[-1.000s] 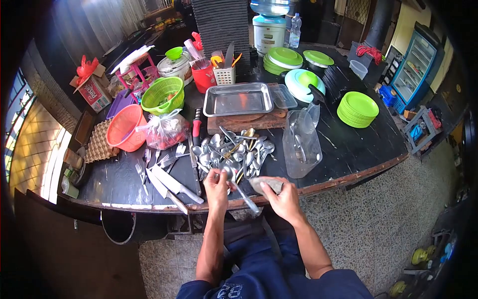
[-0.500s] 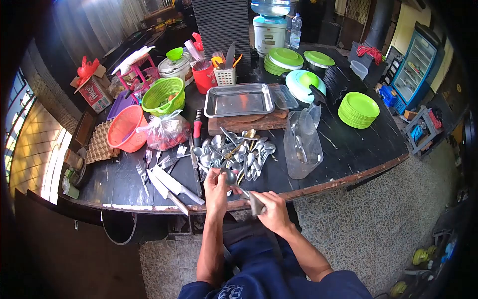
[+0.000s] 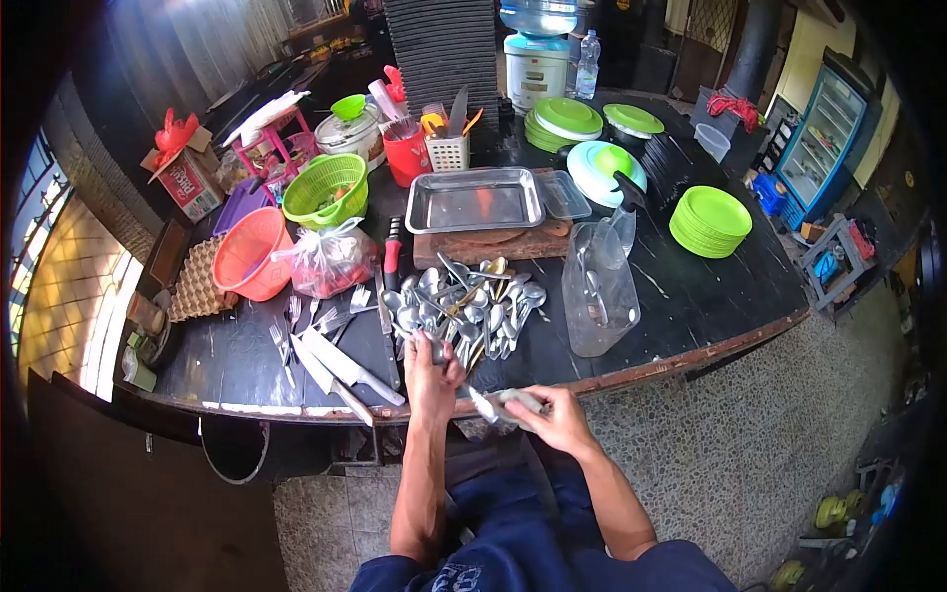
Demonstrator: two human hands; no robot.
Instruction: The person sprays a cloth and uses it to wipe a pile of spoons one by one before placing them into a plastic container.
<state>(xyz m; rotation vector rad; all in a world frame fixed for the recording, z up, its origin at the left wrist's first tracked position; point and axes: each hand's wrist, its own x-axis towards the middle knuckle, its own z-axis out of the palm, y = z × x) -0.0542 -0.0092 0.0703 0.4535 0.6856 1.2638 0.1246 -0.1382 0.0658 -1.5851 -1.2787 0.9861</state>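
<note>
My left hand point(image 3: 431, 373) is closed round a metal spoon point(image 3: 438, 345) at the table's front edge, just below the heap of spoons point(image 3: 469, 304). To its right, my right hand point(image 3: 550, 414) pinches a greyish cloth point(image 3: 523, 400). A blurred, shiny shape shows at the cloth's left end; I cannot make out what it is. Left of my left hand lie two white-bladed knives point(image 3: 340, 363), and several forks point(image 3: 286, 335) lie beyond them. A clear plastic container point(image 3: 602, 306) with a few utensils in it stands right of the heap.
A steel tray point(image 3: 474, 200) rests on a wooden board point(image 3: 493, 247). Further left are a bag of red items point(image 3: 330, 261), an orange basket point(image 3: 254, 257) and a green basket point(image 3: 326, 192). Green plates point(image 3: 710, 220) are stacked at the right. A water dispenser point(image 3: 536, 69) stands behind.
My hands have moved apart. The cloth in my right hand has come away from the spoon in my left hand and moved slightly right.
</note>
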